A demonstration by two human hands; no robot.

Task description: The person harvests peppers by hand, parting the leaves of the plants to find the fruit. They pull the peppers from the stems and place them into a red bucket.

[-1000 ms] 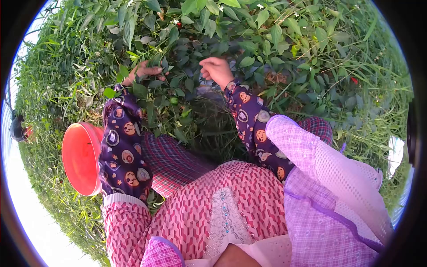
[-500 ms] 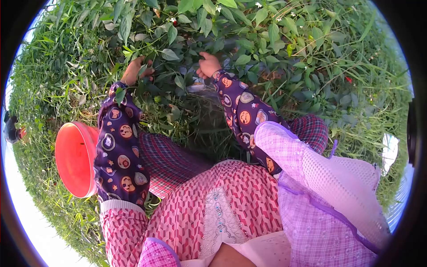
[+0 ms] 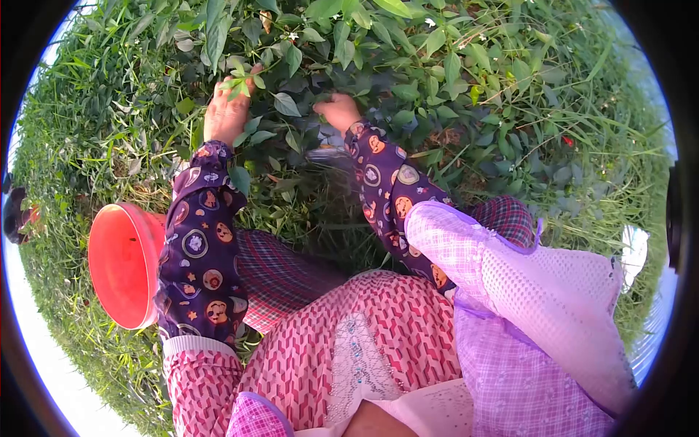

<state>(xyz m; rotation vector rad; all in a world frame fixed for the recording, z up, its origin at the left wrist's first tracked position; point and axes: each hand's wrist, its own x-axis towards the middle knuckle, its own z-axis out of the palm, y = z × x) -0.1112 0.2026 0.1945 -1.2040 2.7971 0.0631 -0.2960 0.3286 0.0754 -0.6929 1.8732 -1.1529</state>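
A pink top (image 3: pixel 287 364) is nearest. On the left, a red bucket (image 3: pixel 124 266) is beside a dark sleeve (image 3: pixel 182 288). Grass (image 3: pixel 615 164) covers the ground on the right. Farther off, the right hand (image 3: pixel 340 111) is curled and the left hand (image 3: pixel 229 111) reaches, both in a leafy plant (image 3: pixel 286 104). Leaves hide some fingers, so I can't tell if either grips anything. White flowers (image 3: pixel 429 22) are farthest.

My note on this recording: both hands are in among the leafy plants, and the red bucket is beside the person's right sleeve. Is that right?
Not quite: the bucket's side is wrong. The head view shows the red bucket beside the left sleeve. The left hand and right hand are indeed both in among the leafy plants.
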